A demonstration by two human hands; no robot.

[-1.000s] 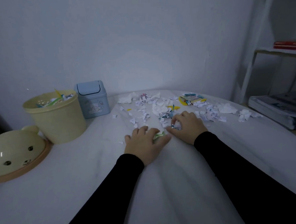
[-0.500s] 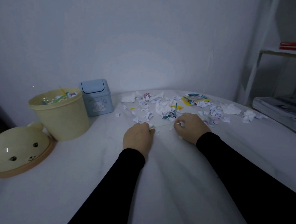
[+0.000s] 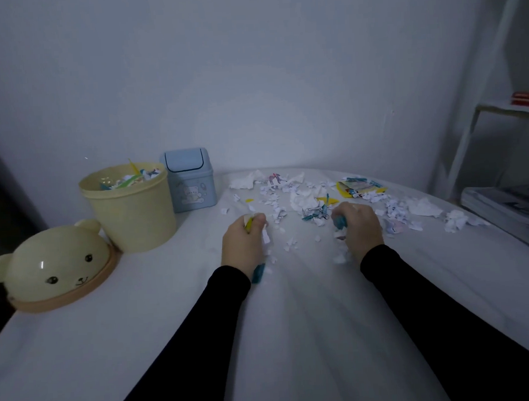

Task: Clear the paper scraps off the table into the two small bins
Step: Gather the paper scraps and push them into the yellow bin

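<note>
Your left hand (image 3: pixel 244 242) and right hand (image 3: pixel 359 229), fists on the table (image 3: pixel 142 344), each clutch paper scraps (image 3: pixel 306 198); yellow bin (image 3: pixel 132 216) and blue bin (image 3: pixel 192 185) stand far left

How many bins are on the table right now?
2. The open yellow bin, already holding scraps, stands at the table's far left; the blue swing-lid bin stands just right of it, slightly behind. The bear-face lid lies separately, nearer.

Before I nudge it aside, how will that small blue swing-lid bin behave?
The small blue swing-lid bin looks like thin plastic, so it is probably light and may slide on the smooth white table. It stands taller than wide, so a high push might tip it. Its flap would likely swing inward.
</note>
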